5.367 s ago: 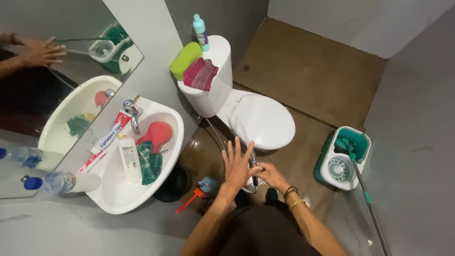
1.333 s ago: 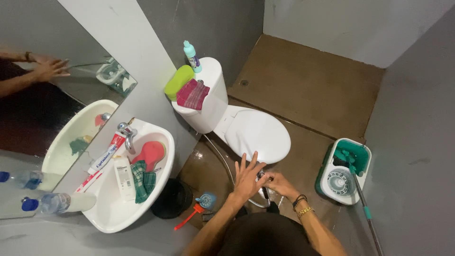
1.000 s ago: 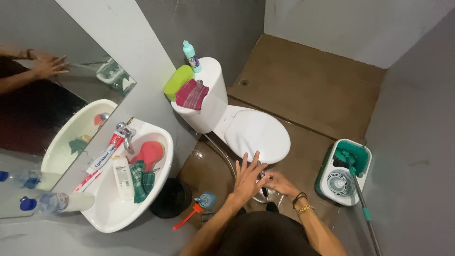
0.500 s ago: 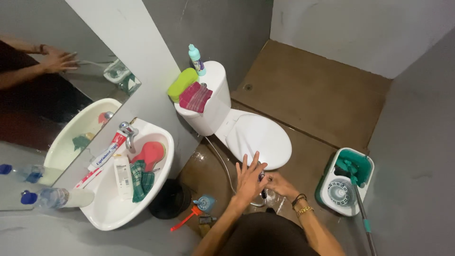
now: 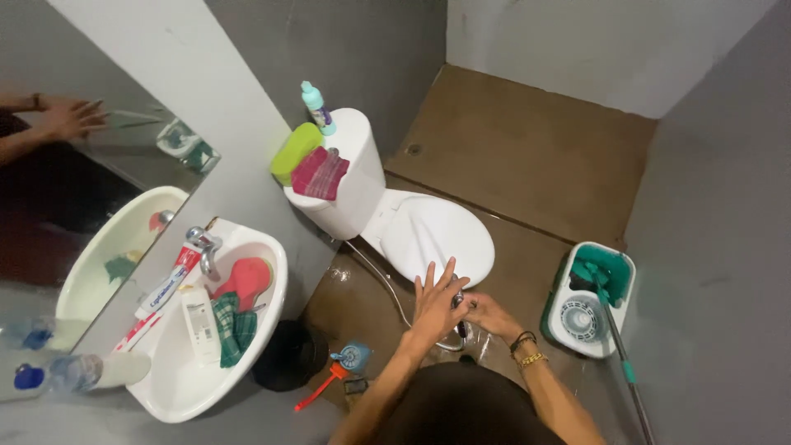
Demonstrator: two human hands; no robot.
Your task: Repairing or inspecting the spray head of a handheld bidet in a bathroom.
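Observation:
My right hand [image 5: 488, 315] is closed around the metal head of a hand sprayer [image 5: 458, 302] whose hose [image 5: 381, 278] loops down over the wet brown floor. My left hand [image 5: 434, 301] is held beside it with its fingers spread, its palm close to the sprayer head, apparently in the water. Both hands are just in front of the white toilet [image 5: 428, 235], whose lid is down.
On the cistern lie a green sponge [image 5: 292, 150], a red checked cloth [image 5: 317, 173] and a teal bottle [image 5: 316, 107]. The sink [image 5: 268, 309] at left holds a tube, a bottle, a red sponge and a green cloth. A mop bucket [image 5: 587, 298] stands at right; a black bin [image 5: 288, 356] and an orange brush [image 5: 323, 383] stand under the sink.
My hands stay together at the sprayer in front of the toilet. The view has shifted slightly; the left fingers remain spread as they move against the sprayer head.

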